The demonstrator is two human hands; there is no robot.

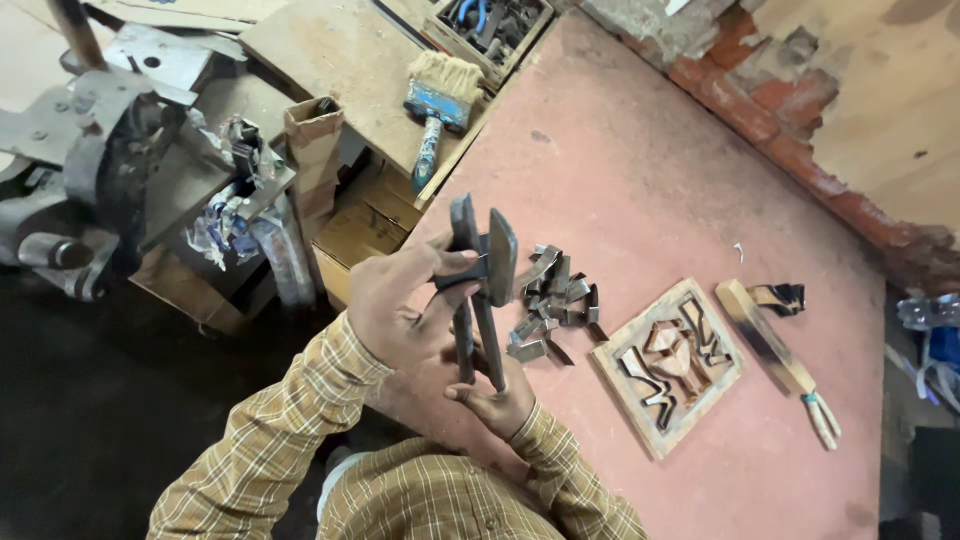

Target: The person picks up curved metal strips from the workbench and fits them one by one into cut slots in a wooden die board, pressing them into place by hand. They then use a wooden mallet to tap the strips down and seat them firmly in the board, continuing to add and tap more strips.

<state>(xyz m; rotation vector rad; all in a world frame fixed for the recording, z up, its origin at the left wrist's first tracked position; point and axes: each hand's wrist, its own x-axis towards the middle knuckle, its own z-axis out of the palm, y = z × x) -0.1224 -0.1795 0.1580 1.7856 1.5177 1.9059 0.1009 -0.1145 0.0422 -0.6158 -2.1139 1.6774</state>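
Observation:
My left hand (398, 305) and my right hand (497, 402) both hold a dark metal two-handled hand tool (482, 262) upright over the near edge of a pink-red tabletop (640, 170). The left hand wraps the upper part just below the flat heads. The right hand grips the lower ends of the handles. Just right of the tool lies a pile of several short bent metal strips (555, 300). Further right is a square wooden block (668, 365) with metal strips set into cut-out shapes.
A wooden stick with a split end (778, 355) and a curled metal strip (780, 297) lie right of the block. A blue-handled brush (438, 100), a cardboard tube (313, 140) and a grey metal machine (90, 170) stand at the left. A brick wall (800, 130) runs along the right.

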